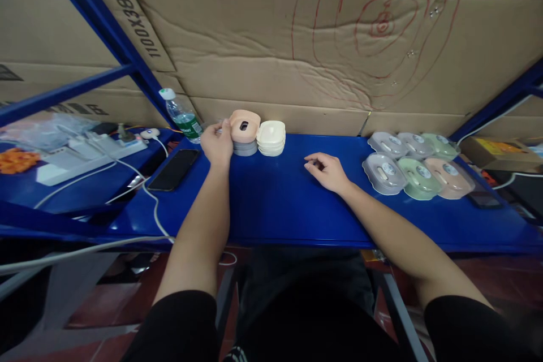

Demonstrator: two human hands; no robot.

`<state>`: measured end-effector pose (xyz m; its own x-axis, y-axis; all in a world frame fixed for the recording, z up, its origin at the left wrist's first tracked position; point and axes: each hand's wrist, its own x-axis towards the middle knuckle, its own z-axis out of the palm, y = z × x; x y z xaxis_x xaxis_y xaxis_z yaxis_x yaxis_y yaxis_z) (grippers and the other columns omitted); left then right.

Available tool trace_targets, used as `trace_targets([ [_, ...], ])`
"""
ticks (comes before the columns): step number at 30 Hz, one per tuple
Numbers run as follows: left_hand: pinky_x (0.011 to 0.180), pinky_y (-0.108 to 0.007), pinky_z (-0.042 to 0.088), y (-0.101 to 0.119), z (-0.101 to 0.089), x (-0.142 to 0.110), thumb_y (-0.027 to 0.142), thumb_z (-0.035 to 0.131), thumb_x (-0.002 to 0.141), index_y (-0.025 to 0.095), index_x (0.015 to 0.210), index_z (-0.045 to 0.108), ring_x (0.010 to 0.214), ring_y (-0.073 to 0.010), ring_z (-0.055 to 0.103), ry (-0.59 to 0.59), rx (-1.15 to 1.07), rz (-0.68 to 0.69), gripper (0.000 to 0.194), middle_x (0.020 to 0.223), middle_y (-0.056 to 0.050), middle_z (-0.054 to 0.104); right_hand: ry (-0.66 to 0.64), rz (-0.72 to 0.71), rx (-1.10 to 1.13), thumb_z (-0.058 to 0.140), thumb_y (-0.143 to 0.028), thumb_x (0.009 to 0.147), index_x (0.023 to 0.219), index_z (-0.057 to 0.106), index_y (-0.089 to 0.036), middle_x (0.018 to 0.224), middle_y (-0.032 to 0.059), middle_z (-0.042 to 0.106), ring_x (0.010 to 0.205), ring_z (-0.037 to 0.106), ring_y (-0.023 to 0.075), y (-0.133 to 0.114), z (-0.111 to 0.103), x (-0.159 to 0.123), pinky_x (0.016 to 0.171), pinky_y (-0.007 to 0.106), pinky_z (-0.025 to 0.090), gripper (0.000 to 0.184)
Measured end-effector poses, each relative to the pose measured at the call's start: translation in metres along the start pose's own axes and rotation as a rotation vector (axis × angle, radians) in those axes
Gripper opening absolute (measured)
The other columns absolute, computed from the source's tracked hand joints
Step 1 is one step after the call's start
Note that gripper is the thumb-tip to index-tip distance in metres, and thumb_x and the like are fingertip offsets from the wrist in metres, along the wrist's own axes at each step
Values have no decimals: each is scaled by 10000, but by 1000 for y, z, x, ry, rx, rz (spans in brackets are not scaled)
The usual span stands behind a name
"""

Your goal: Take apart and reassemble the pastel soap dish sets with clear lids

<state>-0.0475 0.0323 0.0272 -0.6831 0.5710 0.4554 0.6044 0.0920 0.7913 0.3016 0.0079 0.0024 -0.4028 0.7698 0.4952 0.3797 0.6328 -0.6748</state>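
My left hand (217, 146) is closed at the left edge of a peach square dish (245, 120) with a dark oval opening in its middle. That dish sits tilted on top of a stack of grey dishes (245, 149). Right beside it stands a stack of cream square dishes (272, 134). Some way to the right, my right hand (328, 173) rests over the blue table (280, 198), its fingers loosely bent and thumb apart. I see nothing in it, though its palm is hidden.
Several clear-lidded containers in grey, green (421, 178) and peach stand at the right in two rows. A bottle (185, 119) and a black phone (175, 170) are at the left, near a white power strip (91, 159) with cables. Cardboard (254, 28) walls the back; blue posts flank it.
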Motion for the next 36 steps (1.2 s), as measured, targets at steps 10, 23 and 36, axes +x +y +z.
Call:
trace_targets([
  [10, 821, -361, 496, 1, 0, -4, 618, 618, 925, 187, 966, 768, 822, -270, 658, -53, 44, -56, 458, 761, -70, 683, -19, 10, 8, 658, -547, 951, 1085, 775, -263, 909, 43, 790, 689, 685, 193, 1, -2, 1, 722, 361, 562, 335],
  [23, 763, -335, 472, -4, 3, -1, 554, 542, 986, 172, 871, 728, 763, -237, 612, -20, 10, -2, 441, 719, -53, 627, -143, 105, -756, 599, -516, 1013, 1406, 672, -185, 1395, 181, 711, 1318, 613, 423, -15, -46, 3, 1221, 756, 270, 519],
  [36, 668, -281, 448, 37, 0, -44, 406, 649, 917, 179, 879, 752, 593, -139, 543, -54, -215, 438, 252, 606, 27, 564, -285, 189, -774, 623, -566, 991, 1545, 542, -165, 1577, 234, 563, 1435, 546, 455, -9, -61, 5, 1172, 691, 419, 688],
])
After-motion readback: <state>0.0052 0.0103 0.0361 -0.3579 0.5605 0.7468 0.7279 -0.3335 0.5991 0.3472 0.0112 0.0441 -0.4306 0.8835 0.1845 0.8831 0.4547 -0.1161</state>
